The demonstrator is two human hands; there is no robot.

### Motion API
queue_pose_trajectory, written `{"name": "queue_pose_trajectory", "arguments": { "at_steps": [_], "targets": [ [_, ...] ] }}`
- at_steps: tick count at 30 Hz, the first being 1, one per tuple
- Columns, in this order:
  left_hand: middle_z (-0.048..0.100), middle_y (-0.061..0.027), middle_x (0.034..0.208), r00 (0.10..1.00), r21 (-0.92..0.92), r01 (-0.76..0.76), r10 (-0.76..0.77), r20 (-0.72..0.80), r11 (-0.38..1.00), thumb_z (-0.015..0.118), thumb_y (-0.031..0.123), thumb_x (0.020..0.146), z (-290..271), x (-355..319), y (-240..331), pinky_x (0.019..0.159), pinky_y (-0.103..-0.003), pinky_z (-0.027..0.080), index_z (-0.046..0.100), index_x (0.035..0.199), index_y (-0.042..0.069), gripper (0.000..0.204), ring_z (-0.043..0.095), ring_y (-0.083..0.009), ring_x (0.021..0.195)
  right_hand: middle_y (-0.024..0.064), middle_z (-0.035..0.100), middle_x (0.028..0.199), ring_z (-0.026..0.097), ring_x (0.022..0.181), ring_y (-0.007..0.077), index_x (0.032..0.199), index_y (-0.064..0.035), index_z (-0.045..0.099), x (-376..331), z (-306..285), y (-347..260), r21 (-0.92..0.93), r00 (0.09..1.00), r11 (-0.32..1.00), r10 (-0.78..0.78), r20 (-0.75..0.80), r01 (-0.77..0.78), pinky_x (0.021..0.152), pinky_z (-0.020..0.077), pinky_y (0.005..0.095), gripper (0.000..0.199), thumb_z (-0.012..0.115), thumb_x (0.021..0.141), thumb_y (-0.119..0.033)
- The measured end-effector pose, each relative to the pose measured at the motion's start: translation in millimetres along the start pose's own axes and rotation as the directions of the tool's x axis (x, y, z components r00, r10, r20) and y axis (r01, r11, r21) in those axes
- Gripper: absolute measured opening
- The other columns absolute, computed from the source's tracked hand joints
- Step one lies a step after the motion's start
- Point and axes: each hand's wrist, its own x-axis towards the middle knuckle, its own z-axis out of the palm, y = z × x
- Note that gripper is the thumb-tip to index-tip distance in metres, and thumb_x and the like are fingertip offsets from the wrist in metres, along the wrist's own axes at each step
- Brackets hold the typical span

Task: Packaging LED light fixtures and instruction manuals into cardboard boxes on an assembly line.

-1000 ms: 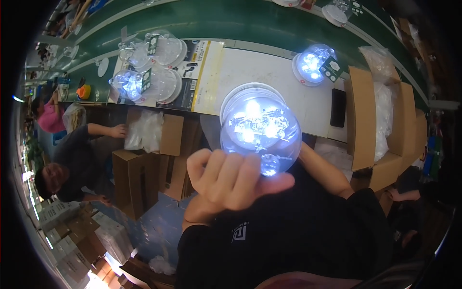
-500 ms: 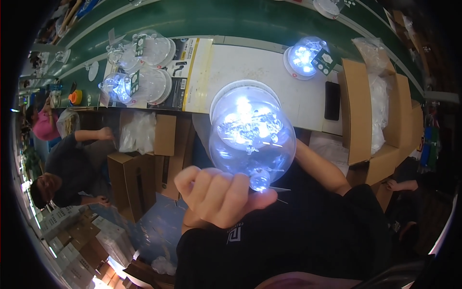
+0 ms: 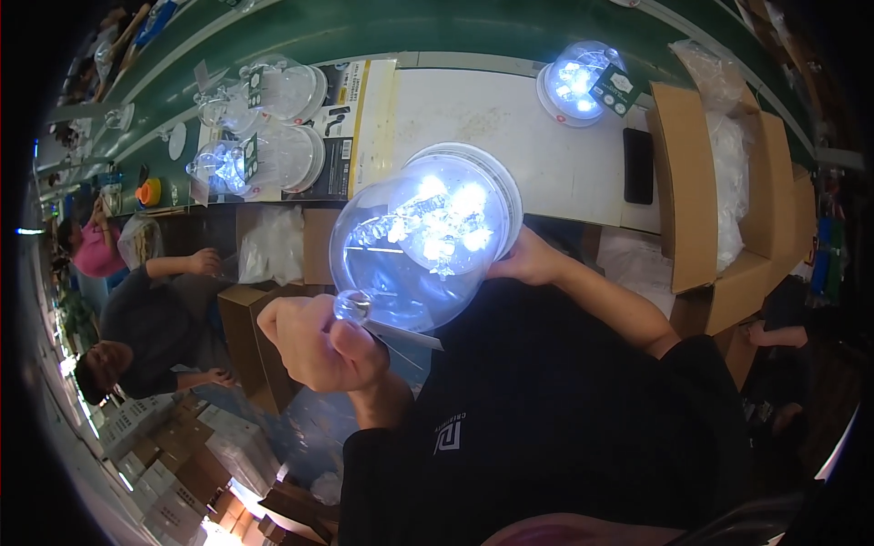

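Note:
Tilted in front of me is a clear bell-shaped dome light (image 3: 410,246), its small bulbs glowing bright white inside. The round white base points up and right, the knob (image 3: 352,308) down and left. My left hand (image 3: 323,344) is closed at the knob, thumb and curled fingers against it. A thin tag (image 3: 407,335), seen nearly edge-on, hangs beside that hand. My right hand (image 3: 530,258) holds the base from the lower right; its fingers are mostly hidden behind the light.
Another lit dome light (image 3: 575,86) with a green tag stands on the white worktop (image 3: 437,105), near a black phone (image 3: 638,166). Several dome lights (image 3: 287,91) lie on printed cardboard at left. An open carton (image 3: 687,200) with plastic bags is at right. A co-worker (image 3: 155,318) sits at left.
The dome light has tipped, its knob swinging left and slightly up with my left hand. My right hand has come into sight beside the base.

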Motion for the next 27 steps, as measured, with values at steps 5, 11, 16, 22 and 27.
{"name": "queue_pose_trajectory", "arguments": {
  "at_steps": [5, 11, 16, 22, 27],
  "targets": [
    [0.054, -0.0063, 0.065, 0.996, 0.071, 0.086, -0.085, -0.019, 0.994, 0.048, 0.031, 0.102, -0.5, -4.1, -13.1, 0.069, -0.038, 0.039, 0.059, 0.072, 0.003, 0.043, 0.049, -0.0245, 0.064, 0.0104, 0.065, 0.122, 0.061, 0.112, 0.0189, 0.129, -0.0009, 0.058, 1.0, 0.4, -5.4, -0.095, 1.000, 0.995, -0.015, -0.005, 0.015, 0.095, 0.0508, 0.0345, 0.056, 0.082, 0.079, -0.005],
    [0.063, -0.0087, 0.073, 0.963, 0.003, 0.256, -0.255, 0.083, 0.967, 0.049, 0.023, 0.102, 9.1, -10.2, -30.3, 0.070, -0.037, 0.041, 0.064, 0.077, 0.002, 0.036, 0.053, -0.0276, 0.071, 0.0099, 0.068, 0.116, 0.064, 0.105, 0.0190, 0.125, -0.0003, 0.060, 3.7, -2.6, 1.5, -0.142, 1.000, 0.990, 0.023, 0.000, -0.023, 0.093, 0.0509, 0.0340, 0.052, 0.082, 0.080, -0.009],
    [0.062, -0.0109, 0.073, 0.896, -0.007, 0.409, -0.400, 0.194, 0.913, 0.047, 0.024, 0.102, 17.1, -26.3, -74.0, 0.066, -0.036, 0.043, 0.063, 0.080, 0.000, 0.036, 0.055, -0.0262, 0.070, 0.0132, 0.070, 0.113, 0.066, 0.102, 0.0257, 0.125, -0.0015, 0.060, 1.8, 5.4, -8.7, -0.290, 0.997, 0.956, 0.023, -0.073, -0.043, 0.091, 0.0514, 0.0374, 0.049, 0.080, 0.081, -0.011],
    [0.062, -0.0174, 0.127, 0.469, -0.706, 0.706, -0.713, 0.521, -0.053, 0.039, 0.049, 0.105, 21.5, -127.4, -180.5, 0.088, -0.044, 0.056, 0.056, 0.133, 0.006, 0.054, 0.066, -0.0280, 0.107, 0.0285, 0.042, 0.149, 0.048, 0.135, 0.0407, 0.146, 0.0076, 0.036, 9.9, 44.1, -52.0, -0.836, 0.849, 0.428, -0.521, 0.082, 0.343, 0.111, 0.0404, 0.0450, 0.078, 0.072, 0.080, -0.011],
    [0.060, -0.0174, 0.130, 0.485, -0.697, 0.716, -0.708, 0.513, -0.015, 0.039, 0.049, 0.105, 22.6, -150.4, -134.0, 0.091, -0.045, 0.054, 0.053, 0.136, 0.006, 0.055, 0.064, -0.0289, 0.111, 0.0238, 0.053, 0.143, 0.051, 0.136, 0.0332, 0.133, 0.0025, 0.057, 8.1, 73.0, -77.7, -0.870, 0.745, 0.121, -0.581, 0.328, 0.478, 0.111, 0.0419, 0.0433, 0.046, 0.054, 0.088, -0.008]
  ]
}}
